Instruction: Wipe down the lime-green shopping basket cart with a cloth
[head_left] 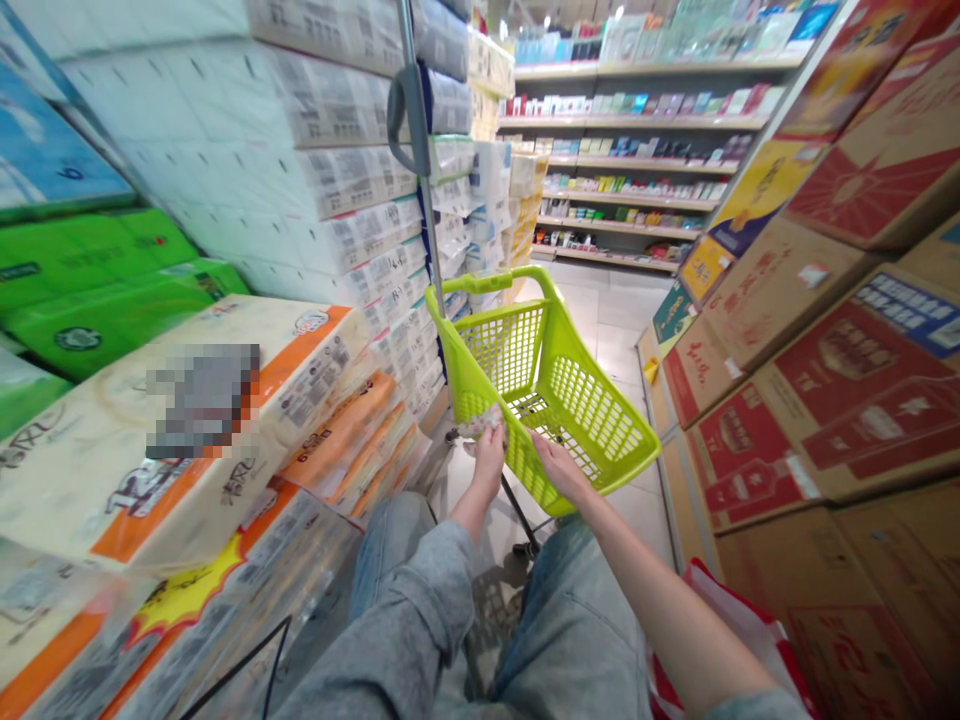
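Observation:
A lime-green plastic shopping basket cart (600, 470) with lattice walls stands in front of my knees. My left hand (490, 450) is closed on a crumpled, whitish patterned piece of cloth or wipe (480, 424) and presses it against the basket's near left side. My right hand (559, 466) is closed over the basket's near rim, with its fingertips on the inner side. A grey pole (429, 225) with a looped grey grip (407, 120) rises beside the basket's left corner.
Tissue packs (352, 190) are stacked high on the left, and a blurred-out flat item (206, 395) lies on one beige pack (82, 440). Cardboard cartons (780, 300) line the right. A red bag (739, 610) sits by my right leg. Stocked shelves (637, 122) stand behind.

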